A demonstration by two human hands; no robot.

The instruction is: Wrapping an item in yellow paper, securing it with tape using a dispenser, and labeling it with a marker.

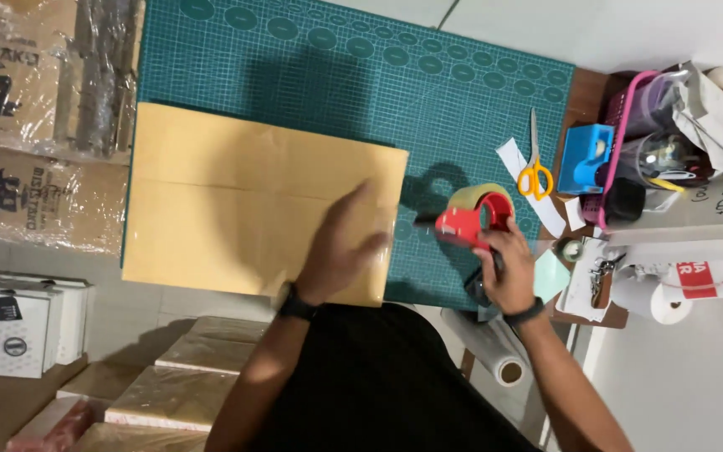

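While the left hand (340, 247) presses the envelope (265, 201), its length runs left-right.

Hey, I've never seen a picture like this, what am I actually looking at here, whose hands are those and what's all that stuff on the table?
There is one picture, taken by a camera worn on a person's head and looking down, so the arms at the bottom belong to that person. No machine is involved, just two bare hands. The left hand lies flat on a brown flat package, which rests on a green cutting mat marked with a grid. The right hand grips a red tape dispenser loaded with a roll of clear tape, beside the package's right edge. Further right lie orange-handled scissors, a blue tape holder and a pink basket of supplies. Cardboard boxes sit at the left.
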